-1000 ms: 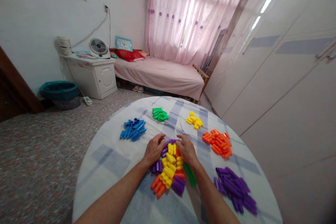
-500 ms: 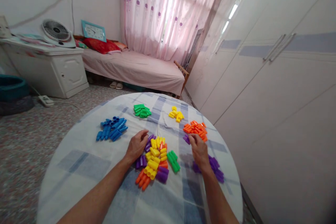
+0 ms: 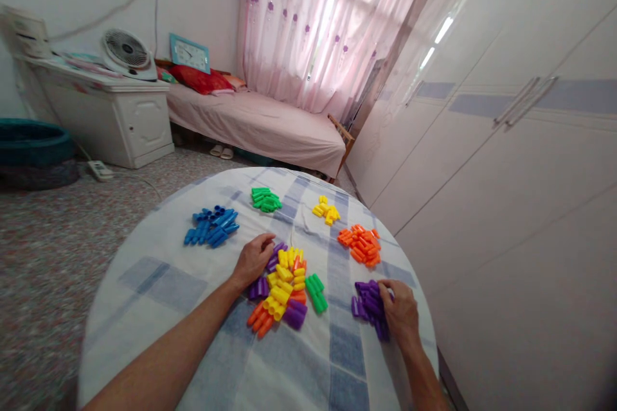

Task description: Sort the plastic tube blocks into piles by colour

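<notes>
Purple pieces [image 3: 364, 303] near the desk's [image 3: 159, 276] right edge are touched by the right hand [image 3: 400, 314]; whether its grip is closed cannot be told. The mixed pile [image 3: 284, 289] at the centre is touched by the left hand [image 3: 252, 260], curled, its grip likewise not discernible.

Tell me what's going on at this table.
A person is working with both hands over a round table covered in a checked cloth. The left hand rests on the far edge of a mixed pile of yellow, purple, orange and green plastic tubes in the middle. The right hand lies on a purple pile at the right. Farther out sit single-colour piles: blue pile, green pile, yellow pile, orange pile.
</notes>
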Tool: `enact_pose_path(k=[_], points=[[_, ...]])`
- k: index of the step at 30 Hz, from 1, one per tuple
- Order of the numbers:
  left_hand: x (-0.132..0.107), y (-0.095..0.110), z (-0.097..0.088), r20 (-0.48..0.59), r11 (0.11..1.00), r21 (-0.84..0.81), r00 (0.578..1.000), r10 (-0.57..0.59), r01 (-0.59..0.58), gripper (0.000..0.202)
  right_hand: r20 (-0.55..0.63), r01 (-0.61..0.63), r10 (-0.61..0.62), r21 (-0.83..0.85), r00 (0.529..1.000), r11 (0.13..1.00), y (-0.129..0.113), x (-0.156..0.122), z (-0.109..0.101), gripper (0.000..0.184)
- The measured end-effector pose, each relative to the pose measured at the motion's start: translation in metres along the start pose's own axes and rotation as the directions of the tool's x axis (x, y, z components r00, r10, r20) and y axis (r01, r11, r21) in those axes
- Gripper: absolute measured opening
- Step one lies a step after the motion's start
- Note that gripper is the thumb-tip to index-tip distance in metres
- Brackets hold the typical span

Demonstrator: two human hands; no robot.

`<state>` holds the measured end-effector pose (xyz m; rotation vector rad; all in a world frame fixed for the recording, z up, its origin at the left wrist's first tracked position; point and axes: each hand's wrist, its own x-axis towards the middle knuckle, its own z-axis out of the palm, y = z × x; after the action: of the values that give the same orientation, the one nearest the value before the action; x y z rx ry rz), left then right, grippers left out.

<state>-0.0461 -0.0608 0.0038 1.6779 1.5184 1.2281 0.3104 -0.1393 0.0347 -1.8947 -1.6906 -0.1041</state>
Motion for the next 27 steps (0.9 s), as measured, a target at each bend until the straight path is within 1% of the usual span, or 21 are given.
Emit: enact_pose_path(k=[4,6,7,9,10,12,13,15,17,18,20,21,24,27], points=[[0.0,0.0,0.002,-0.012,1.0,-0.022,1.0,-0.011,0.011,0.033,-0.024,0.038,-0.04,-0.047,0.999,0.998,-0.003,0.008,0.004,0.037],[0.001,0.001,0.003,-0.025,0.999,-0.035,1.0,-0.01,0.009,0.032,-0.045,0.052,-0.052,-0.006,0.998,0.999,-0.016,0.016,0.007,0.037],[0.001,0.001,0.003,-0.034,0.999,-0.042,0.999,-0.01,0.009,0.033,-0.041,0.059,-0.058,0.035,0.998,0.998,-0.027,0.02,0.01,0.038],[0.001,0.002,0.003,-0.051,0.998,-0.057,0.999,-0.016,0.013,0.034,0.024,0.087,-0.091,0.141,0.996,0.986,-0.057,0.026,0.02,0.038],[0.001,0.002,0.004,-0.057,0.998,-0.065,0.998,-0.02,0.016,0.035,0.084,0.111,-0.129,0.195,0.988,0.974,-0.076,0.028,0.026,0.038],[0.001,0.001,0.004,-0.065,0.996,-0.085,0.998,-0.026,0.02,0.036,0.189,0.178,-0.234,0.274,0.954,0.945,-0.116,0.029,0.04,0.038],[0.002,0.0,0.004,-0.071,0.995,-0.097,0.997,-0.031,0.024,0.036,0.234,0.219,-0.295,0.302,0.926,0.928,-0.137,0.029,0.047,0.038],[0.003,-0.002,0.005,-0.091,0.991,-0.127,0.995,-0.047,0.035,0.037,0.321,0.295,-0.384,0.291,0.866,0.91,-0.174,0.026,0.061,0.042],[0.004,-0.005,0.005,-0.121,0.985,-0.166,0.99,-0.074,0.054,0.039,0.379,0.345,-0.4,0.206,0.834,0.915,-0.202,0.023,0.072,0.047],[0.005,-0.006,0.005,-0.136,0.98,-0.187,0.986,-0.092,0.065,0.039,0.4,0.363,-0.394,0.154,0.828,0.919,-0.212,0.022,0.078,0.05],[0.006,-0.008,0.005,-0.164,0.972,-0.219,0.979,-0.124,0.086,0.04,0.431,0.382,-0.368,0.056,0.824,0.922,-0.226,0.021,0.086,0.054],[0.006,-0.008,0.005,-0.176,0.969,-0.229,0.975,-0.135,0.093,0.04,0.447,0.382,-0.348,0.015,0.824,0.924,-0.231,0.02,0.089,0.053],[0.006,-0.006,0.004,-0.189,0.969,-0.23,0.972,-0.139,0.094,0.04,0.477,0.361,-0.284,-0.075,0.832,0.93,-0.237,0.018,0.096,0.041],[0.006,-0.003,0.003,-0.184,0.973,-0.214,0.974,-0.131,0.091,0.04,0.454,0.368,-0.29,-0.092,0.843,0.925,-0.239,0.015,0.098,0.033]])
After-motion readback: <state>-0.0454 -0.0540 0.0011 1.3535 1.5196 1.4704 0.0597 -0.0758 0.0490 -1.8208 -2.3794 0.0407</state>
